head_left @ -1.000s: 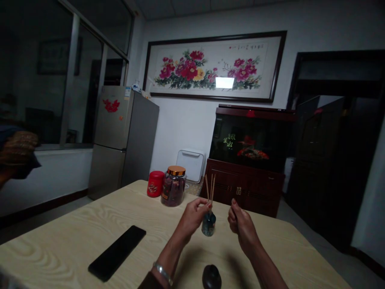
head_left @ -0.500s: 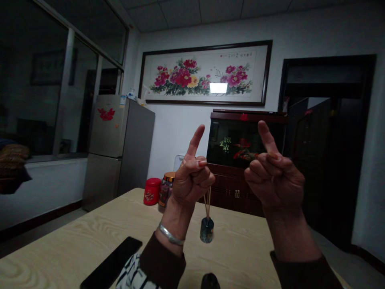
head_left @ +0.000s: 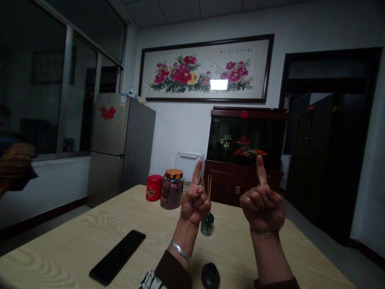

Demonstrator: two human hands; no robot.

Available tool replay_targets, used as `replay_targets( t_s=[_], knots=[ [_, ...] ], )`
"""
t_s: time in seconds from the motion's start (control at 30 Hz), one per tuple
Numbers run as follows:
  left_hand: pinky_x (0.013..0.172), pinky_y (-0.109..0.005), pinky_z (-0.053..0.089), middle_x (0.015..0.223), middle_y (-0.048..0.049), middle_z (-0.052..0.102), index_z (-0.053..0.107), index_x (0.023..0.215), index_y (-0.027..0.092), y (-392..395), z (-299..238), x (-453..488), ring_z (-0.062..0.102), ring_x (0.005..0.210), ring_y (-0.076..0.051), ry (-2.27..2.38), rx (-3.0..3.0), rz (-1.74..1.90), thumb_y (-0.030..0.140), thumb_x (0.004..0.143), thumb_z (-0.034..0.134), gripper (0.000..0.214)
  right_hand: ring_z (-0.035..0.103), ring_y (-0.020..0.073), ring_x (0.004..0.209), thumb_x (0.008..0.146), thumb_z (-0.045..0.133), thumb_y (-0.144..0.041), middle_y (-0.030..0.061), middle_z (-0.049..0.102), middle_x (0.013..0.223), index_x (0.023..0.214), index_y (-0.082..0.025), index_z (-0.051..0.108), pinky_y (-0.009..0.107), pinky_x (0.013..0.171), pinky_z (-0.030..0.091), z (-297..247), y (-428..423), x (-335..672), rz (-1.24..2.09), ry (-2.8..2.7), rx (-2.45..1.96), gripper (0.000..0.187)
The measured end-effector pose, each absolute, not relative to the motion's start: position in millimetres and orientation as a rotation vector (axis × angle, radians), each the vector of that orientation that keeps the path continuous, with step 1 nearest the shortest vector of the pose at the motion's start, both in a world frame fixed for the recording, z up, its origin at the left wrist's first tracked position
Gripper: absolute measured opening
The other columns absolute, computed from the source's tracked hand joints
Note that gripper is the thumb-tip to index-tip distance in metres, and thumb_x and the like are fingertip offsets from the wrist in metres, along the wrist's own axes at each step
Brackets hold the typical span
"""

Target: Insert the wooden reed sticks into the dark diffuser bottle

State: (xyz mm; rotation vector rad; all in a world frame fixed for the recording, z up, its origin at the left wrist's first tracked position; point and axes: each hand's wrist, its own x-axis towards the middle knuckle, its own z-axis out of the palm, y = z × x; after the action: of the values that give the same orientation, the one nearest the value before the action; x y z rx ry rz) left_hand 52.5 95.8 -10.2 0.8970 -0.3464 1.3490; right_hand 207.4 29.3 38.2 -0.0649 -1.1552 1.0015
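My left hand (head_left: 195,204) is raised over the table, its index finger pointing up while the thumb and other fingers are folded in. A silver bangle (head_left: 180,251) circles that wrist. My right hand (head_left: 263,206) makes the same shape to the right, index finger upright and the rest curled. Neither hand holds anything. Partly behind my left hand stands a dark glass reed diffuser (head_left: 207,225) with thin sticks. A small dark round vase-like object (head_left: 210,276) sits between my forearms, near the bottom edge.
On the wooden table (head_left: 75,241) lie a black phone-like slab (head_left: 118,257), a red canister (head_left: 154,188) and a large jar (head_left: 171,192) with a gold lid. Beyond are a fridge (head_left: 108,132), a fish tank (head_left: 222,136) and a doorway. Something brown and blurred (head_left: 18,164) shows at far left.
Both hands have moved lower, the index fingers still extended. My right hand has also shifted slightly left. More of the jar and the white box behind it now shows.
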Motion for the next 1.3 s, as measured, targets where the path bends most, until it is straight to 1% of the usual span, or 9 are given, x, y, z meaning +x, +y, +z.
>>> replay_targets(
  t_s=[0.23,0.37,0.53,0.7,0.8,0.87,1.03,1.17,1.3],
  knots=[
    [0.031,-0.013,0.002,0.054,0.0142,0.042,0.04,0.138,0.029,91,-17,47,-0.004,0.037,0.001,-0.426,0.844,1.242,0.01,0.064,0.065,0.08,-0.007,0.0046,0.04,0.077,0.061,-0.023,-0.0162,0.0,0.048,0.14,-0.028,0.039,0.018,0.036,0.001,32,18,203,1.122,-1.068,0.091,0.067],
    [0.032,-0.013,0.001,0.052,0.0152,0.038,0.031,0.143,0.029,85,-17,46,-0.004,0.036,0.001,-0.475,0.879,1.181,0.008,0.066,0.063,0.086,-0.003,0.0054,0.039,0.078,0.062,-0.023,-0.0158,0.002,0.047,0.139,-0.03,0.041,0.015,0.035,0.007,28,14,203,1.127,-1.079,0.096,0.065],
    [0.037,-0.016,0.011,0.053,0.0135,0.029,0.038,0.14,0.024,96,-41,36,0.004,0.039,-0.002,-0.253,0.917,1.196,0.01,0.072,0.061,0.073,0.008,0.0071,0.041,0.08,0.061,-0.02,-0.0135,0.011,0.051,0.138,-0.026,0.042,0.014,0.037,0.019,9,27,213,1.274,-1.072,0.009,0.062],
    [0.04,-0.018,0.012,0.053,0.0122,0.029,0.056,0.113,0.016,137,-115,19,0.015,0.039,-0.002,0.372,0.955,1.231,0.018,0.071,0.062,0.042,0.029,0.0049,0.044,0.078,0.066,-0.025,-0.0099,0.035,0.056,0.123,-0.021,0.055,0.013,0.04,0.023,-64,81,228,1.394,-1.084,-0.454,0.047],
    [0.04,-0.019,0.013,0.048,0.0105,0.032,0.06,0.093,0.014,160,-166,17,0.023,0.037,-0.005,0.894,1.114,1.265,0.019,0.07,0.056,0.024,0.05,0.0076,0.058,0.07,0.073,-0.034,-0.0018,0.056,0.075,0.113,-0.019,0.06,0.016,0.045,0.031,-134,121,232,1.247,-1.08,-0.987,0.046],
    [0.042,-0.019,0.017,0.047,0.0087,0.035,0.061,0.08,0.013,171,-192,20,0.027,0.04,-0.005,1.067,1.191,1.305,0.014,0.067,0.054,0.015,0.061,0.0172,0.079,0.066,0.072,-0.045,0.0061,0.063,0.094,0.114,-0.019,0.058,0.022,0.054,0.041,-177,145,232,1.114,-1.099,-1.254,0.056],
    [0.047,-0.02,0.025,0.054,0.0047,0.042,0.061,0.075,0.014,188,-228,29,0.036,0.049,-0.008,1.187,1.334,1.391,0.009,0.068,0.047,0.016,0.051,0.0335,0.121,0.062,0.065,-0.064,0.0201,0.05,0.133,0.131,-0.018,0.045,0.039,0.081,0.048,-217,198,226,0.811,-1.243,-1.464,0.085],
    [0.05,-0.021,0.026,0.054,0.005,0.042,0.061,0.075,0.016,193,-237,31,0.038,0.053,-0.01,1.303,1.478,1.333,0.009,0.068,0.047,0.017,0.05,0.0333,0.121,0.063,0.063,-0.063,0.0184,0.052,0.131,0.126,-0.017,0.052,0.041,0.094,0.043,-195,235,216,0.556,-1.436,-1.461,0.079],
    [0.052,-0.021,0.028,0.054,0.0052,0.043,0.062,0.077,0.018,194,-241,31,0.04,0.054,-0.01,1.362,1.551,1.305,0.011,0.069,0.049,0.017,0.058,0.0313,0.108,0.067,0.06,-0.06,0.0139,0.066,0.111,0.104,-0.017,0.067,0.039,0.087,0.045,-176,258,205,0.5,-1.56,-1.398,0.057]
  ],
)
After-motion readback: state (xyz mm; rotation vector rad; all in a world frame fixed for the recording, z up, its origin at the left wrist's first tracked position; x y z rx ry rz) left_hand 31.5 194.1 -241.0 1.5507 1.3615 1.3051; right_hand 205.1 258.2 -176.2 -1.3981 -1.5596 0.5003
